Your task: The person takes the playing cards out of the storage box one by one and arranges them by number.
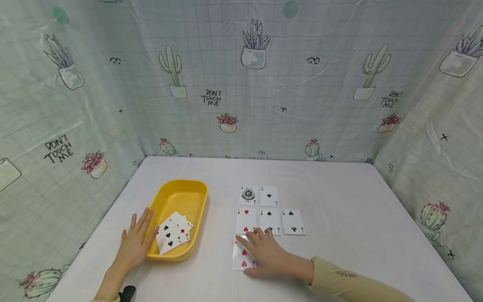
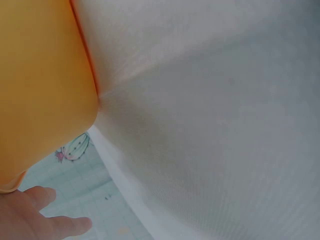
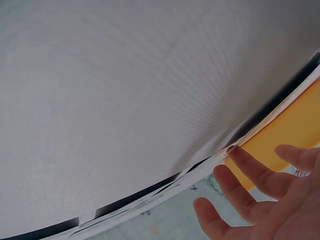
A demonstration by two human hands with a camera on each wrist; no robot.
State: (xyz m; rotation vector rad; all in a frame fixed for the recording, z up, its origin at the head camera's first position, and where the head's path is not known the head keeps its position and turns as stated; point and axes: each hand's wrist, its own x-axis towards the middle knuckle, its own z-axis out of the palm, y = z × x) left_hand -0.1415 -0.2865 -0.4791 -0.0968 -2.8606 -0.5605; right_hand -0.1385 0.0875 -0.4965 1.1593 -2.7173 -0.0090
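Note:
My left hand [image 1: 134, 243] rests against the left rim of a yellow tray [image 1: 177, 186], its fingers straight. Overlapping playing cards [image 1: 171, 235] lie face up in the tray's near end, a three of spades among them. With fingers spread, my right hand [image 1: 269, 256] touches a three of hearts [image 1: 239, 251] flat on the table and partly covers it. Just beyond lie a two of hearts [image 1: 246, 219], a two of spades [image 1: 268, 218] and a two of clubs [image 1: 293, 222]. Farther back are an ace of spades [image 1: 247, 195] and an ace of clubs [image 1: 269, 196].
A white cloth covers the table [image 1: 339, 197]. Patterned curtains [image 1: 211, 67] with cactus drawings hang behind it and along both sides. In the left wrist view, the tray's outer wall [image 2: 45, 85] fills the upper left.

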